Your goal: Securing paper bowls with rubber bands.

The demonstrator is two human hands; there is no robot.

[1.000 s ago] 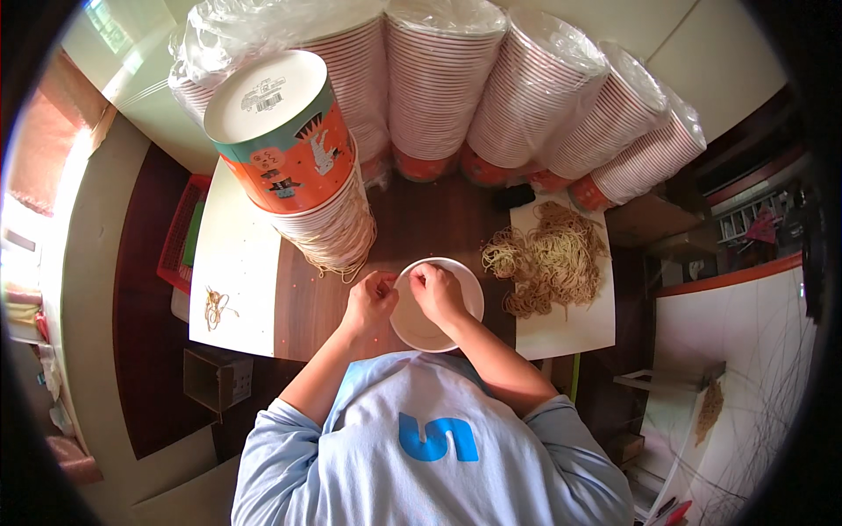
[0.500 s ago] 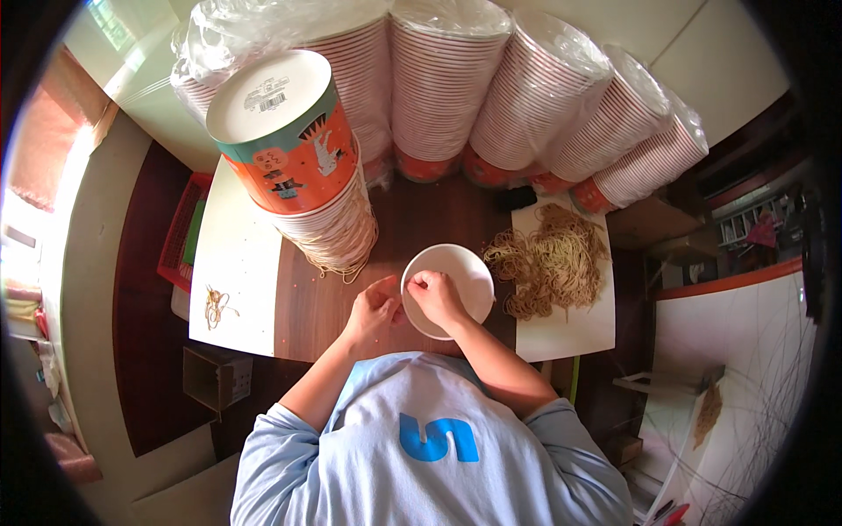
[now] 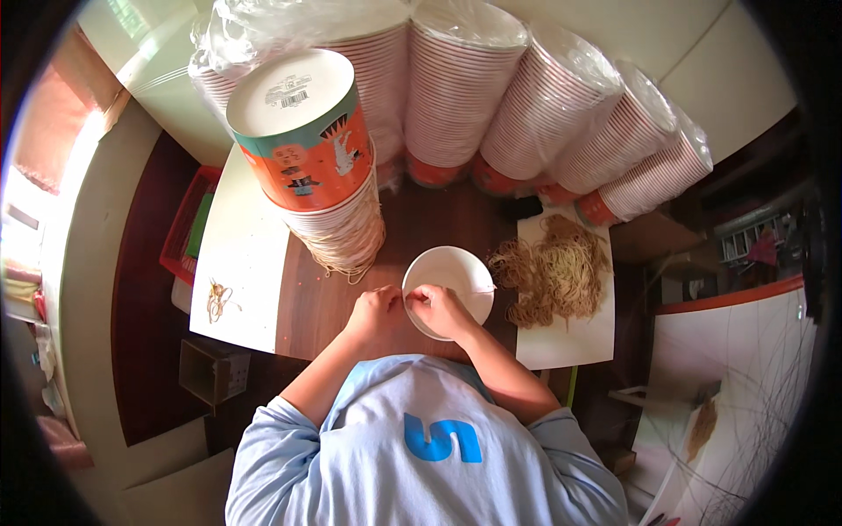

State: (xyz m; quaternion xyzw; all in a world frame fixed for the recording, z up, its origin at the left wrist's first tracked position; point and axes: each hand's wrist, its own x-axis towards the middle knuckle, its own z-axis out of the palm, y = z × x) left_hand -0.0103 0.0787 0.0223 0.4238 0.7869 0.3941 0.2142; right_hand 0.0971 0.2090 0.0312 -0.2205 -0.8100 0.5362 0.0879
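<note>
A white-lined paper bucket [image 3: 476, 307] stands open side up in front of me, close to the table's near edge. My right hand [image 3: 438, 309] reaches over its near side, fingers pinched together inside against the left wall. What they pinch is too small to make out. Just outside that left rim is my left hand [image 3: 375, 309], its fingers curled together near the right fingertips; whatever it holds is hidden. A thin pale strand [image 3: 481, 290] shows at the bucket's right wall. Right of the bucket lies a heap of tan cords [image 3: 566, 267].
An upside-down stack of orange and green printed buckets [image 3: 307, 167] stands back left, with cords looped round its lower part. Plastic-wrapped bucket stacks [image 3: 465, 88] line the back. A few loose cords [image 3: 219, 300] lie at the left, and a dark object [image 3: 524, 208] lies behind the cord heap.
My left hand's fingers, spread apart before, have curled in closer to the bucket's left rim. My right hand stays inside the bucket, its fingers slightly lower. The whole view has shifted a little.
</note>
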